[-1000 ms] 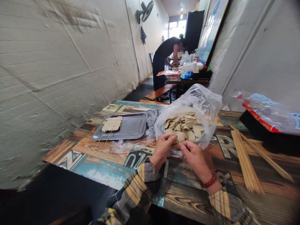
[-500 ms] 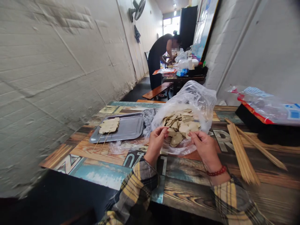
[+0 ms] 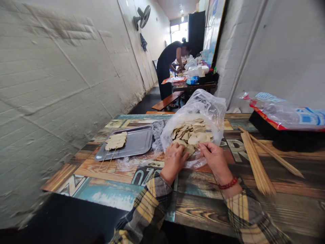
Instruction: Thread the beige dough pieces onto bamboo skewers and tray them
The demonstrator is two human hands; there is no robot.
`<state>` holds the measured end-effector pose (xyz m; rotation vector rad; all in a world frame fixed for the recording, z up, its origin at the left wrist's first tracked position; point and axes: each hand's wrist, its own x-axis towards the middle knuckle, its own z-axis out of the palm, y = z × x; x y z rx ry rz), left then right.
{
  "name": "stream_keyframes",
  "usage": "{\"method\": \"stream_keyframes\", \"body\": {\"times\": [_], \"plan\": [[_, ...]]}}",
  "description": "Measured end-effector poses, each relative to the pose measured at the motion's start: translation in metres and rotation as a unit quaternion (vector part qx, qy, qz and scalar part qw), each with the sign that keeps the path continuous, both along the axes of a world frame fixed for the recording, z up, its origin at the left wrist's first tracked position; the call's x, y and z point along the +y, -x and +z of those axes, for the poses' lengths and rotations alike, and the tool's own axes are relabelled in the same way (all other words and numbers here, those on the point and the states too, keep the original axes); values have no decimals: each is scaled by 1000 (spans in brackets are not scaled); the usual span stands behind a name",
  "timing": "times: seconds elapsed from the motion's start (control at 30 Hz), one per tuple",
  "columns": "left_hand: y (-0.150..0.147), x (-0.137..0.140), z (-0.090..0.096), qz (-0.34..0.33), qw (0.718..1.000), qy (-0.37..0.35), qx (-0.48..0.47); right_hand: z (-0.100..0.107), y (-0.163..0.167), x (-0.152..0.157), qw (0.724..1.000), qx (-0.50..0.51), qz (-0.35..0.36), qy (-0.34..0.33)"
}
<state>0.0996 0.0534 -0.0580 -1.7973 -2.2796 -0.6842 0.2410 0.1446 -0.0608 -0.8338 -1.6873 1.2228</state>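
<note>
An opened clear plastic bag (image 3: 215, 112) on the table holds a pile of thin, pale beige slices (image 3: 200, 137), which look like a sliced food. At the bag's near edge, my left hand (image 3: 175, 161) has its fingers curled over a slice, thumb underneath. My right hand (image 3: 214, 159), with a red bead bracelet at the wrist, pinches thumb and forefinger together beside the slices; what lies in the pinch is too small to make out. To the left, a metal tray (image 3: 139, 139) carries flat pale slices threaded on thin sticks (image 3: 116, 141).
A bundle of bamboo skewers (image 3: 256, 162) lies right of my hands, with more skewers (image 3: 276, 154) crossing behind. Beyond them stands a black container (image 3: 269, 130) under red-edged plastic packaging (image 3: 286, 112). Farther back, a person in black (image 3: 169, 61) bends over another table.
My left hand has lowered onto the slices at the bag's near edge, its fingers now curled over them. My right hand keeps its pinch close by. The camera view has shifted slightly.
</note>
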Motion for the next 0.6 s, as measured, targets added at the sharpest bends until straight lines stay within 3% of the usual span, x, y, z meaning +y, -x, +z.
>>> {"method": "stream_keyframes", "body": {"times": [0.17,0.3,0.37,0.47,0.6], "plan": [[1,4,-2,-10,998,-23,-50,-1,1,0,1000,1,9,-5],[6,8,-5,-53,969,-81,-226,-1,-1,2,1000,-3,-2,4],[9,9,-5,-63,920,-105,-372,-1,-2,3,1000,-5,-4,17],[14,7,0,-51,805,-142,-573,0,-2,3,999,6,2,34],[21,2,9,-32,670,-177,-720,5,-3,-3,998,18,29,62]]}}
